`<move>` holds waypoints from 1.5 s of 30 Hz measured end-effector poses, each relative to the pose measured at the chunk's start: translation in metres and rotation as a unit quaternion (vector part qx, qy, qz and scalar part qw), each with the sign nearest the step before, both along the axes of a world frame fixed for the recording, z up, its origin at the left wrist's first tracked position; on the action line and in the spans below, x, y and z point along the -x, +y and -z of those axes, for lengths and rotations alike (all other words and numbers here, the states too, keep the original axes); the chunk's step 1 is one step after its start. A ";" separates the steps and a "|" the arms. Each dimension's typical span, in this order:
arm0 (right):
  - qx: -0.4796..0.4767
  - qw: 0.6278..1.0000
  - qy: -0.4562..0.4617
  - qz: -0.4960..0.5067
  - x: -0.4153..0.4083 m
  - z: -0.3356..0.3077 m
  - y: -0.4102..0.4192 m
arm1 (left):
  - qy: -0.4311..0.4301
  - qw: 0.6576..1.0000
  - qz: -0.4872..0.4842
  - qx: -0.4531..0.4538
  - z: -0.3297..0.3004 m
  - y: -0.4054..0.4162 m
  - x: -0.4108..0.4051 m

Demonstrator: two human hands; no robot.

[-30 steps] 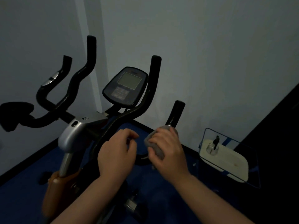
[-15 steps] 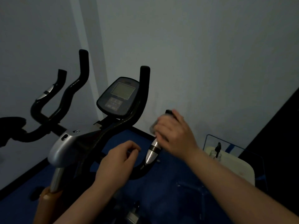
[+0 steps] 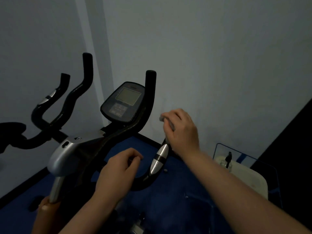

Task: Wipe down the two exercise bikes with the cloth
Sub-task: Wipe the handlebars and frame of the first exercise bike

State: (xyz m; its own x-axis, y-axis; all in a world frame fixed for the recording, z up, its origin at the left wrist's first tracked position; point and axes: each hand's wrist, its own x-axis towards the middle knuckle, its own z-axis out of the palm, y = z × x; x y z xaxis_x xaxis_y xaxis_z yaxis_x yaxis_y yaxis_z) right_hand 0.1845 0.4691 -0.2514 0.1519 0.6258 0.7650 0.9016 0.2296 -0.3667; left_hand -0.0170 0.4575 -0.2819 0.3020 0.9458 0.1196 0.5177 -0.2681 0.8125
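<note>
Far left: second bike's handlebars point(image 3: 50, 115), looks untouched so far. Then the near bike's console point(image 3: 125, 102) and silver housing point(image 3: 67, 154). Left hand point(image 3: 118, 173) loosely curled beside the lower handlebar bend point(image 3: 143, 181), gripping nothing visible. Right hand point(image 3: 181, 130) clenched round the cloth point(image 3: 163, 119), wrapped over the right grip's top end. Probably mid-wipe on that grip; next likely means sliding down over the chrome sensor point(image 3: 159, 159), keeping squeeze steady

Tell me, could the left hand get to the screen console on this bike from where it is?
Probably yes. The left hand hangs loosely curled below the console, with only the curved handlebar between them to reach over. The right hand and cloth are off to the side.
</note>
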 end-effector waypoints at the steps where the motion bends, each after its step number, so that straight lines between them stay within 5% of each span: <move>1: 0.021 0.998 -0.017 -0.048 -0.012 -0.003 -0.001 | 0.002 1.000 0.001 0.000 0.000 0.000 0.000; 4: -0.038 0.978 0.204 -0.005 0.007 0.008 -0.002 | 0.003 1.000 -0.004 -0.004 0.000 0.000 -0.001; 7: -0.067 0.893 0.425 0.134 0.052 0.025 0.001 | 0.002 1.000 -0.009 -0.011 0.001 0.000 -0.001; 14: -0.063 0.860 0.492 0.115 0.026 -0.013 0.010 | -0.003 1.000 0.002 -0.022 0.001 0.000 -0.001; 19: -0.039 0.826 0.548 0.128 0.086 0.044 -0.023 | 0.016 0.999 0.014 -0.029 0.000 -0.002 0.000; 26: -0.039 0.885 0.445 0.129 0.067 0.025 -0.007 | 0.022 0.999 0.014 -0.035 0.002 0.001 -0.001; 29: -0.032 0.947 0.311 0.066 0.111 0.055 -0.042 | 0.047 0.998 0.024 -0.040 0.001 0.000 -0.001; 32: 0.011 0.998 0.066 0.020 0.074 0.055 -0.044 | 0.157 0.985 0.046 -0.059 0.001 0.002 -0.003; 35: 0.034 0.994 -0.104 0.011 0.015 0.027 -0.034 | 0.224 0.969 0.041 -0.092 -0.001 0.001 -0.005; 39: 0.030 0.994 -0.103 -0.023 0.045 0.049 -0.046 | 0.211 0.964 0.034 -0.158 -0.002 -0.010 0.007; 43: 0.039 0.953 -0.255 -0.162 0.041 0.046 -0.045 | 0.180 0.961 0.051 -0.204 0.000 -0.013 0.033; 45: 0.036 0.957 -0.243 -0.155 0.016 0.031 -0.038 | 0.180 0.957 0.046 -0.225 0.001 -0.012 0.044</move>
